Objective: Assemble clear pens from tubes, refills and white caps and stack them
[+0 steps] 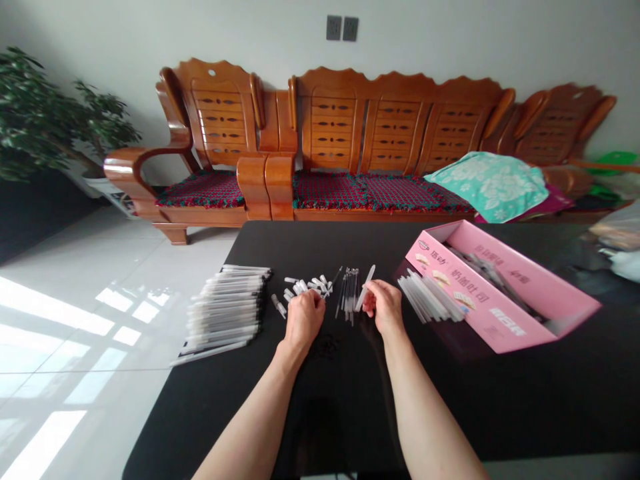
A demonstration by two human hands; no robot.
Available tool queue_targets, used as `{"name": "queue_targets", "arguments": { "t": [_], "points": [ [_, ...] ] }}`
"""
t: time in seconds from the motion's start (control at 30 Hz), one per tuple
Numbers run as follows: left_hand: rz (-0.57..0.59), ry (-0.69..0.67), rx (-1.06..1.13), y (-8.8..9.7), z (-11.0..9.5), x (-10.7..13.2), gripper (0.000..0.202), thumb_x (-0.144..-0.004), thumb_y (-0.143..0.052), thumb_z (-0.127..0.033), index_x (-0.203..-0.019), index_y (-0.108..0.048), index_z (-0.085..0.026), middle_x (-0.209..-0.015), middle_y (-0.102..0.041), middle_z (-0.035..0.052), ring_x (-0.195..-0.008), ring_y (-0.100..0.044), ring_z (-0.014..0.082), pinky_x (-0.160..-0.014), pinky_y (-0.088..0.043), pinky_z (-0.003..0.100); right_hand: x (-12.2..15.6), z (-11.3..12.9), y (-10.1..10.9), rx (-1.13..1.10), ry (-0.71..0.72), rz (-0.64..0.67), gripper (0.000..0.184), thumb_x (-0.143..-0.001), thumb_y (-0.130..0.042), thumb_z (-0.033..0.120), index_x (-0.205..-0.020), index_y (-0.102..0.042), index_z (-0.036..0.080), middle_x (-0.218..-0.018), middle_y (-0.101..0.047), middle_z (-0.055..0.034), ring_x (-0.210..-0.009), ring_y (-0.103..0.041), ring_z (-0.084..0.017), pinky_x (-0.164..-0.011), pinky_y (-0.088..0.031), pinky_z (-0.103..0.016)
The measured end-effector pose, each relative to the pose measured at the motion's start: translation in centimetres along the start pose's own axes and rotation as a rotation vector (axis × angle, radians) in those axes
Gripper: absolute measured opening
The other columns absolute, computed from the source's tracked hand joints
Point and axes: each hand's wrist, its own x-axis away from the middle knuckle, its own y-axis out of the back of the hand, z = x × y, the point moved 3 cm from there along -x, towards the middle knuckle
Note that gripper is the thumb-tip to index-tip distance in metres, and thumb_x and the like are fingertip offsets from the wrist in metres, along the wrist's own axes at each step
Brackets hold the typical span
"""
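Note:
My left hand is closed in a pinch, and a thin pen refill slants up and away from its fingertips. Between the fingers of my right hand is a translucent white pen barrel, tilted upward. A row of dark-tipped pen refills lies between the two hands. Just beyond my left hand is a loose pile of white pen caps, partly hidden by the hand. More translucent pen barrels are laid side by side to the right of my right hand.
A large stack of white pens lies along the left edge of the black table. On the right stands an open pink cardboard box with things inside. Behind the table is a wooden sofa with a turquoise cloth.

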Motion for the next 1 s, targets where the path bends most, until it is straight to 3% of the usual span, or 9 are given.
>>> {"name": "queue_targets", "arguments": {
  "t": [0.17, 0.33, 0.47, 0.7, 1.0],
  "points": [
    [0.061, 0.169, 0.483, 0.1, 1.2, 0.2, 0.011, -0.08, -0.061, -0.025, -0.073, -0.065, -0.016, -0.055, -0.066, 0.0023, -0.05, -0.066, 0.0175, -0.051, -0.049, 0.024, -0.1, 0.1, 0.0, -0.049, -0.012, -0.012, 0.021, -0.071, -0.069, 0.034, -0.066, -0.06, 0.016, -0.051, -0.066, -0.0024, -0.032, -0.054, -0.012, -0.025, -0.029, -0.017],
    [0.081, 0.199, 0.834, -0.4, 2.2, -0.3, 0.019, -0.071, -0.072, -0.025, -0.084, -0.071, -0.012, -0.062, -0.068, 0.0029, -0.054, -0.068, 0.0176, -0.05, -0.055, 0.025, -0.3, 0.2, 0.1, -0.137, -0.051, 0.012, 0.021, -0.069, -0.072, 0.033, -0.071, -0.061, 0.015, -0.059, -0.071, -0.0066, -0.036, -0.059, -0.014, -0.026, -0.036, -0.019],
    [0.097, 0.213, 0.947, -0.2, 2.4, -0.5, 0.029, -0.069, -0.076, -0.029, -0.09, -0.075, -0.009, -0.067, -0.071, 0.0055, -0.057, -0.067, 0.015, -0.054, -0.057, 0.023, -0.6, 0.4, 0.8, -0.23, -0.047, -0.025, 0.019, -0.068, -0.073, 0.029, -0.073, -0.063, 0.014, -0.06, -0.072, -0.0068, -0.035, -0.056, -0.012, -0.026, -0.033, -0.018],
    [0.169, 0.187, 1.04, 0.2, 1.7, -0.4, 0.031, -0.065, -0.08, -0.033, -0.084, -0.076, -0.008, -0.063, -0.068, 0.0046, -0.054, -0.064, 0.0128, -0.051, -0.055, 0.021, -1.5, 0.5, 2.2, -0.424, 0.051, -0.121, 0.016, -0.067, -0.071, 0.024, -0.077, -0.063, 0.014, -0.067, -0.075, -0.0088, -0.05, -0.068, -0.018, -0.043, -0.057, -0.026],
    [0.221, 0.186, 0.997, 0.0, 1.3, -0.2, 0.03, -0.064, -0.079, -0.033, -0.081, -0.076, -0.009, -0.059, -0.067, 0.0034, -0.051, -0.061, 0.0124, -0.05, -0.053, 0.022, -1.8, 0.7, 3.2, -0.463, 0.123, -0.225, 0.013, -0.072, -0.071, 0.024, -0.078, -0.063, 0.014, -0.069, -0.075, -0.0083, -0.055, -0.07, -0.017, -0.051, -0.06, -0.026]
  ]
}}
